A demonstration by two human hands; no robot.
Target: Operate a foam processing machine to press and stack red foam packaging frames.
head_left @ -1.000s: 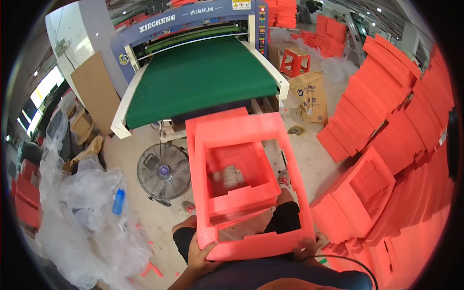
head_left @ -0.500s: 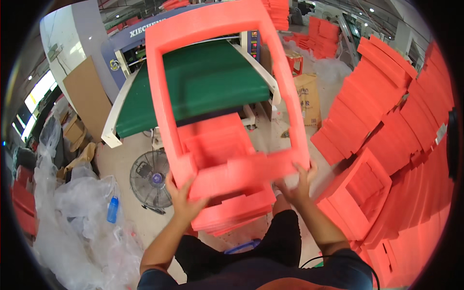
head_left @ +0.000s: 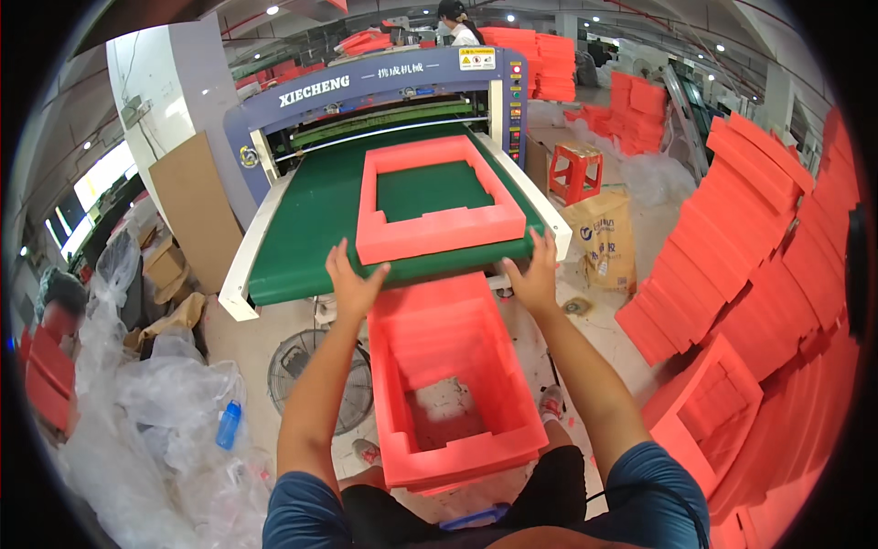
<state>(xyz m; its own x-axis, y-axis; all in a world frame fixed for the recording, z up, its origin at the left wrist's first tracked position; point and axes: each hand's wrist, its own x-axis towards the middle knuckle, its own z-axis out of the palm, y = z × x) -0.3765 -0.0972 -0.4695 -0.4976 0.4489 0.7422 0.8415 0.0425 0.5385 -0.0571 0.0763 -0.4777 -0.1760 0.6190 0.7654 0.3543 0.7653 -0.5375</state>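
Observation:
A red foam frame [head_left: 439, 231] lies flat on the green conveyor belt [head_left: 302, 220] of a blue-grey machine [head_left: 384, 78]. My left hand [head_left: 355, 282] is just off the belt's near edge by the frame's left corner, fingers spread and holding nothing. By the frame's right corner my right hand [head_left: 533, 274] is likewise open, its fingertips close to the belt edge. Below my arms, between my legs, stands a stack of similar red foam frames [head_left: 466, 456] with an open middle through which the floor shows.
Tall stacks of red foam pieces [head_left: 713, 238] lean along the right. Left of the frame stack stands a floor fan [head_left: 320, 380]. Clear plastic sheeting [head_left: 174, 393] and a blue bottle [head_left: 229, 425] lie at left. A red stool [head_left: 576, 172] and paper sack [head_left: 604, 240] sit right of the machine.
The foam frame has gone from my two hands, where it was held up above the stack, onto the conveyor belt. Both hands have moved forward and let go.

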